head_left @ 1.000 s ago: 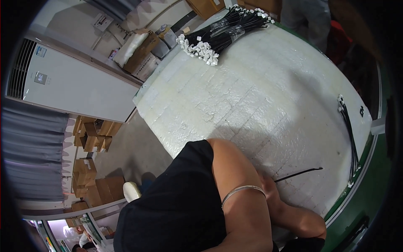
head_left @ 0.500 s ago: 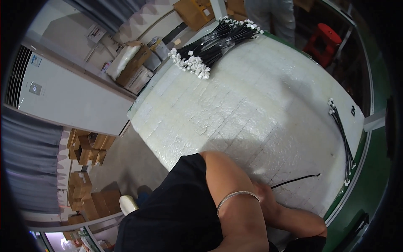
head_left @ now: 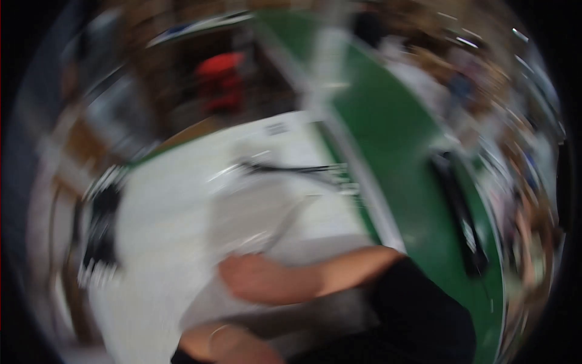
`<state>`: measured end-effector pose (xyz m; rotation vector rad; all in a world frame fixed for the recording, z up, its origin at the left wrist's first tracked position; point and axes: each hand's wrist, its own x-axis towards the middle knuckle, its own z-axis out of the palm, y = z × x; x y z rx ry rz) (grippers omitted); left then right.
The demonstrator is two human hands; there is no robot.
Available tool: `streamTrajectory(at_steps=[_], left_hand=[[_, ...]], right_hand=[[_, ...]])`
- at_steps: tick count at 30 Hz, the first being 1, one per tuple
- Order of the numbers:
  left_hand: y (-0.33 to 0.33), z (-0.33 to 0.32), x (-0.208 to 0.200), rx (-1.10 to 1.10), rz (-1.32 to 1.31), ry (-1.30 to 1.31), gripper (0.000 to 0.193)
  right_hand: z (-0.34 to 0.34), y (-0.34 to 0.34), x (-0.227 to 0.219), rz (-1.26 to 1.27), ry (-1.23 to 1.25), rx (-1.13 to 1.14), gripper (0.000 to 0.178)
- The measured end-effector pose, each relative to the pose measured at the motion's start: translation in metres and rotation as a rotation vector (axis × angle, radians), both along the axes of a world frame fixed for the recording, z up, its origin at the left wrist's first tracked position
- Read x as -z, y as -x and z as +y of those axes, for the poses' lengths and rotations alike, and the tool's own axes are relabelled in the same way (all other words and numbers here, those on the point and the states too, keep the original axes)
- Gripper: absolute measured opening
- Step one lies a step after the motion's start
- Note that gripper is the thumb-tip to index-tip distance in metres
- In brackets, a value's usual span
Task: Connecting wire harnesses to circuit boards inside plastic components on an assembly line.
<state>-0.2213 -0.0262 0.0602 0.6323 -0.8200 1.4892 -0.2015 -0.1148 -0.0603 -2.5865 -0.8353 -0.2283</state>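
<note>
Motion blur smears the whole head view. My right hand (head_left: 242,272) is low over the white-covered tabletop (head_left: 163,212), its fingers too smeared to read. Beside it, a faint thin grey streak (head_left: 285,224) slants up and away; I cannot tell whether it is a cable in that hand. My left forearm (head_left: 233,344), with a bracelet at the wrist, lies at the lower edge, and its fingers are hidden. Farther off, a small bundle of black cables (head_left: 291,168) with white connectors lies near the table's right edge.
A big bundle of black cables (head_left: 103,227) with white ends sits at the table's left. To the right runs a green surface (head_left: 388,145) with a long black object (head_left: 459,212) on it. A red stool (head_left: 221,76) stands beyond the table.
The view has swung to the right, so the green surface now shows widely. The single black cable, clear before beside my hands, is no longer distinct.
</note>
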Motion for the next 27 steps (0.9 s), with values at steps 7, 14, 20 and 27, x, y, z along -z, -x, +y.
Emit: streamTrajectory(at_steps=[7,14,20,27], left_hand=[[0.05,0.008,0.02,0.65,0.544,-0.483,0.005],[0.049,0.014,0.028,0.463,0.51,-0.423,0.014],[0.053,0.0,-0.009,0.462,0.446,-0.213,0.017],[0.008,-0.01,-0.025,0.212,-0.561,0.439,0.036]], right_hand=[[0.003,0.003,0.024,-0.139,0.065,0.136,0.025],[-0.012,-0.016,0.028,-0.056,0.201,0.276,0.03],[0.019,-0.021,0.007,0.193,-0.149,0.023,0.052],[-0.019,0.0,-0.003,0.11,0.18,0.108,0.04]])
